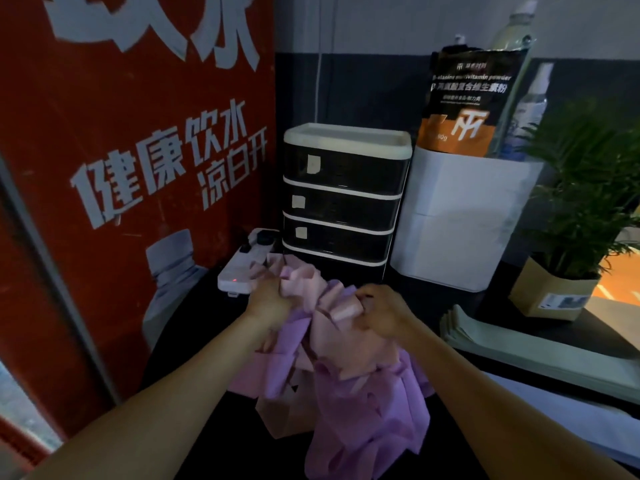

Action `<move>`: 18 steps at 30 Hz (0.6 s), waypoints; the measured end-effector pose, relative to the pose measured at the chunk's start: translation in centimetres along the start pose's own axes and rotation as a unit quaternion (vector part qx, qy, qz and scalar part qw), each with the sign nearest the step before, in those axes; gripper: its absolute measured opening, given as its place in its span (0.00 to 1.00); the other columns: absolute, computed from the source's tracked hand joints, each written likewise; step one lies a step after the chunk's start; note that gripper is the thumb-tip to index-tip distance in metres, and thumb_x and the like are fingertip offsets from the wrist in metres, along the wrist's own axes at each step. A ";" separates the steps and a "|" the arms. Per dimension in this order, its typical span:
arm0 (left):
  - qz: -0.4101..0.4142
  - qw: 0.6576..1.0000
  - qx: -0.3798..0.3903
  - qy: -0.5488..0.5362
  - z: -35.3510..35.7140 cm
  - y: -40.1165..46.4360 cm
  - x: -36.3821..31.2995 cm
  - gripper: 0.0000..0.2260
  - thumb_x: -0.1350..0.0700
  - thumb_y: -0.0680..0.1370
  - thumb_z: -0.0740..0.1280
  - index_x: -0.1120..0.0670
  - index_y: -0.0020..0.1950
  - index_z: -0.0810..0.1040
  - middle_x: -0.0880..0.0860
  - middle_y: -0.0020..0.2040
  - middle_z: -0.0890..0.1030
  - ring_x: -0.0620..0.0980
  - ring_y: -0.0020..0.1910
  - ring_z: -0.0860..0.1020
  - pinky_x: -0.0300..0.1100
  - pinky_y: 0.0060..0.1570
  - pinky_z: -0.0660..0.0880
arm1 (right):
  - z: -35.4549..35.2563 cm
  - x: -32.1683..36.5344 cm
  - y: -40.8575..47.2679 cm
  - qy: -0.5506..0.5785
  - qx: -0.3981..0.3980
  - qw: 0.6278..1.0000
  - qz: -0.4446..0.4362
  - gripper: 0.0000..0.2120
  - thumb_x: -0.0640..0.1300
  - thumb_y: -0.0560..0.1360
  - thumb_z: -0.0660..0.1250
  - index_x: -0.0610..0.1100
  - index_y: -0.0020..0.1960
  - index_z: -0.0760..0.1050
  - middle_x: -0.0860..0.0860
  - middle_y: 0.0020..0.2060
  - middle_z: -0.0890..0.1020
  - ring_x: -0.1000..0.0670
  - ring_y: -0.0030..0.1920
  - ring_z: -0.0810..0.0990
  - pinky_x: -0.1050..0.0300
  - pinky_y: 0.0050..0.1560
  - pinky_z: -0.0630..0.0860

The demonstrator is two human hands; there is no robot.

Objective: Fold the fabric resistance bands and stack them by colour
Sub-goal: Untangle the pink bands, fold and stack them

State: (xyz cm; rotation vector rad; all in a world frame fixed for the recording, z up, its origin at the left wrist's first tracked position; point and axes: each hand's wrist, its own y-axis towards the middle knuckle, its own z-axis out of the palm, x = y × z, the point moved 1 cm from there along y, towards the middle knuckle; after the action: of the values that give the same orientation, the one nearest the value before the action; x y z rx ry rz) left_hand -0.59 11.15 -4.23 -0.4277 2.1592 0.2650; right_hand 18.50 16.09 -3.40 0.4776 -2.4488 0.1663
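Above a dark tabletop (pixel 194 341) by a drawer unit (pixel 341 202), left hand (pixel 268 299) and right hand (pixel 382 315) each clutch bunched pink and purple bands (pixel 346 368).

**Dim corner, daylight leaking in from the right**

The scene is sitting in low, bluish light, with the black tabletop (pixel 194 375) sinking into near-black. Warm daylight is spilling in at the right edge, glowing orange beside the potted plant (pixel 585 188). Wide-angle distortion is bending the red poster (pixel 104 168) and its frame outward. Soft blur is smearing the poster's top lettering and the water bottle (pixel 512 39). Fine detail is looking smudged throughout.
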 end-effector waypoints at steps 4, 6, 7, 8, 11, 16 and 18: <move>0.052 0.996 -0.062 -0.041 -3.7 1.2 -3.9 0.12 0.62 0.76 0.67 0.61 0.59 0.75 0.58 0.53 0.79 0.56 0.53 0.77 0.41 0.45 0.69 | -2.8 4.3 1.1 0.048 -0.109 0.989 -0.083 0.20 0.35 0.67 0.72 0.43 0.59 0.77 0.45 0.51 0.81 0.48 0.50 0.78 0.65 0.45 0.66; 0.081 0.990 -0.092 -0.075 -5.8 1.8 -6.1 0.15 0.61 0.75 0.68 0.60 0.61 0.74 0.57 0.54 0.78 0.53 0.54 0.77 0.42 0.50 0.70 | -4.9 6.5 1.6 0.090 -0.163 0.975 -0.122 0.20 0.34 0.68 0.72 0.42 0.59 0.76 0.44 0.54 0.80 0.46 0.53 0.78 0.65 0.46 0.67; 0.094 0.987 -0.101 -0.079 -6.7 2.0 -7.0 0.16 0.60 0.75 0.69 0.61 0.62 0.73 0.55 0.55 0.78 0.52 0.54 0.76 0.43 0.52 0.70 | -5.9 7.3 1.9 0.102 -0.188 0.967 -0.139 0.20 0.34 0.68 0.71 0.42 0.60 0.75 0.44 0.56 0.79 0.47 0.52 0.77 0.67 0.46 0.66; 0.109 0.985 -0.106 -0.078 -7.4 2.3 -7.7 0.17 0.60 0.75 0.69 0.61 0.63 0.73 0.55 0.56 0.77 0.51 0.56 0.75 0.43 0.54 0.71 | -6.7 7.9 2.0 0.109 -0.205 0.961 -0.152 0.21 0.34 0.68 0.71 0.42 0.60 0.75 0.45 0.56 0.77 0.50 0.51 0.75 0.68 0.44 0.66; 0.124 0.983 -0.102 -0.089 -8.0 1.8 -8.4 0.21 0.59 0.74 0.70 0.60 0.66 0.72 0.56 0.60 0.77 0.54 0.59 0.75 0.47 0.59 0.72 | -7.8 8.7 1.3 0.127 -0.235 0.946 -0.186 0.22 0.35 0.68 0.73 0.44 0.61 0.75 0.47 0.57 0.72 0.54 0.50 0.71 0.73 0.42 0.65; 0.107 0.992 0.071 -0.011 -5.1 -2.1 -4.5 0.14 0.58 0.72 0.72 0.59 0.56 0.78 0.52 0.49 0.79 0.39 0.43 0.77 0.30 0.43 0.71 | -4.5 6.7 -2.6 0.088 -0.127 0.959 -0.238 0.20 0.33 0.65 0.74 0.36 0.56 0.77 0.49 0.49 0.73 0.54 0.45 0.73 0.67 0.42 0.68; 0.115 0.977 0.145 0.103 -3.7 -4.1 -2.1 0.09 0.50 0.70 0.67 0.54 0.42 0.78 0.50 0.40 0.78 0.38 0.35 0.74 0.28 0.35 0.67 | -2.1 4.6 -3.8 0.016 -0.008 0.975 -0.221 0.21 0.34 0.66 0.73 0.39 0.59 0.77 0.47 0.53 0.77 0.55 0.43 0.73 0.70 0.40 0.67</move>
State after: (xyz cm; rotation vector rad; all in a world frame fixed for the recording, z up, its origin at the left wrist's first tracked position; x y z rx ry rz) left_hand -0.55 6.52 -0.47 -0.0380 2.4062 0.0294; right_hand 17.75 11.69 1.02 0.9873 -2.2457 -0.0343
